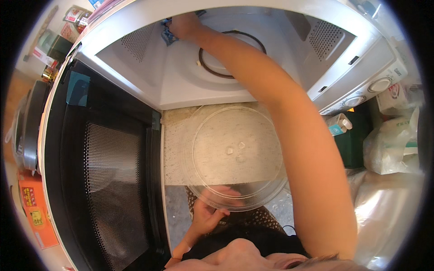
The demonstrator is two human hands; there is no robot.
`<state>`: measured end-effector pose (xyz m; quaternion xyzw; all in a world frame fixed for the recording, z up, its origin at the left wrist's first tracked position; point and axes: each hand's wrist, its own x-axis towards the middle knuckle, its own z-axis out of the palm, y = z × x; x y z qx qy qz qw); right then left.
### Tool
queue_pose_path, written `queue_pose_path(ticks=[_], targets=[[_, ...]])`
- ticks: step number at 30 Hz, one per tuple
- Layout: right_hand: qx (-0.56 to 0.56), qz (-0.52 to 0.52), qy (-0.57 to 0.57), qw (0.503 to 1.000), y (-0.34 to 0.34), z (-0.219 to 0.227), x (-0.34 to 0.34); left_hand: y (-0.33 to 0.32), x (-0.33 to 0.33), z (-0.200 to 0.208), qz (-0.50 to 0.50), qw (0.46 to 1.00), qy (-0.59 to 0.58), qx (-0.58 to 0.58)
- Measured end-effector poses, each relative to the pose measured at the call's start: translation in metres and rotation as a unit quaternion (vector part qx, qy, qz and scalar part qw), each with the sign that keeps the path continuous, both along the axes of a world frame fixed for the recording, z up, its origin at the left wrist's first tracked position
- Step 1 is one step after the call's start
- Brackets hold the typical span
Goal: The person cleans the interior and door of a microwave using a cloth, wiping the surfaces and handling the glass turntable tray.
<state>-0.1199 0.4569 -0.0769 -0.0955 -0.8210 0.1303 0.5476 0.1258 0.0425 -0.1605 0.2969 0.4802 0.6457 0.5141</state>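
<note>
Inside the open microwave (pixel 181 90), my right hand (pixel 184 26) is closed on a blue patterned cloth (pixel 169 35) and presses it toward the far left corner of the cavity. My right forearm crosses over the dark roller ring (pixel 202 58) on the cavity floor. A clear glass turntable plate (pixel 235 167) lies on the counter in front, its near part jutting past the counter's edge. At that near rim is my left hand (pixel 210 212), its fingers under the glass and showing through it, the thumb by the rim.
The microwave's black door (pixel 113 171) stands open on the left, with an orange box (pixel 38 210) beyond it. Dials (pixel 379 85) sit on the right panel. Plastic bags (pixel 391 144) and a small carton (pixel 339 124) are at the right. Jars (pixel 77 18) stand at far left.
</note>
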Motion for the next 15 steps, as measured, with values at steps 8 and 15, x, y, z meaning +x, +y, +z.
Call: queue_pose_path(ticks=[8, 15], targets=[[-0.026, 0.022, 0.028, 0.999, 0.004, 0.027, -0.012, 0.001, -0.001, 0.003, 0.001, 1.0, 0.001, 0.002], [-0.184, 0.243, -0.23, 0.924, -0.044, 0.04, 0.056, 0.0, 0.006, -0.002, 0.018, 0.999, 0.028, -0.002]])
